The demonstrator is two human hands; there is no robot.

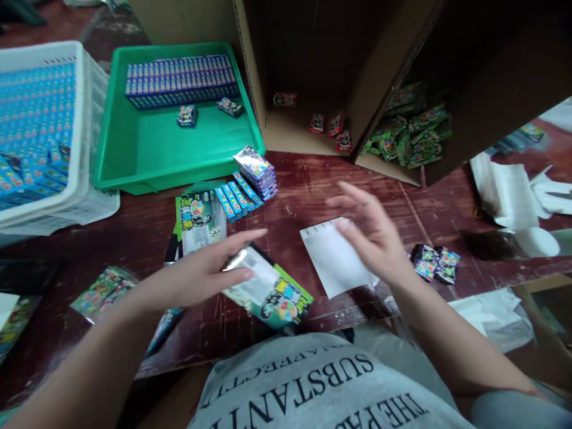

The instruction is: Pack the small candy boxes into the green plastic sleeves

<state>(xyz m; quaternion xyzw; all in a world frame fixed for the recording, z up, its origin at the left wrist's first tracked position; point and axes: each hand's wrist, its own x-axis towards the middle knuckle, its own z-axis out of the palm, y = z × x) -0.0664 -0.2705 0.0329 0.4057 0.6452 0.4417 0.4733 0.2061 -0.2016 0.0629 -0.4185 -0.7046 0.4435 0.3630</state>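
My left hand (210, 268) is at one end of a green-and-black printed packet (272, 292) with a clear window, its thumb over the front and the other fingers partly hidden. The packet hangs tilted near the table's front edge. My right hand (373, 235) has its fingers apart and holds nothing, above the edge of a white paper sheet (330, 256). Left of the packet lies a similar green packet (196, 220). Beyond it are a row of small blue boxes (236, 196) and a stack of purple boxes (258, 173).
A green tray (179, 170) with purple boxes and a white basket (96, 119) of blue boxes stand at the left. Cardboard boxes (379, 83) at the back hold red boxes and green packets. Two small purple boxes (435, 264) and a white roll (536, 241) lie at right.
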